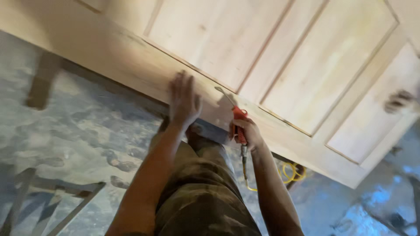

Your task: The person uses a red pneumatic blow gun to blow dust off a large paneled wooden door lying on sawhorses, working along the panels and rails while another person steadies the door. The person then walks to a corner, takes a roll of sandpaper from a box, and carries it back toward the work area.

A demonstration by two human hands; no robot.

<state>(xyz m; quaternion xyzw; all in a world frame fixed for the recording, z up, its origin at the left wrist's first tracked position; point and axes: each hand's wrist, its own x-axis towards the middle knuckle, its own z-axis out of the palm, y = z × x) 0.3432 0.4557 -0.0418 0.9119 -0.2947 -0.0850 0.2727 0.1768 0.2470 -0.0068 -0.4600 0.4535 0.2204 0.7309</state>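
Note:
A pale wooden panelled door (271, 57) lies flat in front of me, its near edge running diagonally across the view. My left hand (183, 101) rests flat on the door's near rail, fingers spread. My right hand (247, 131) grips a red air blow gun (238, 118) whose thin metal nozzle (224, 95) points up at the door's rail. A yellow coiled hose (291, 172) trails from the gun down toward the floor.
A dusty grey concrete floor (87, 131) with footprints lies below. A dark trestle leg (41, 83) supports the door at left. Metal bars (65, 201) cross the lower left. A blurred hand of another person (399, 101) touches the door at right.

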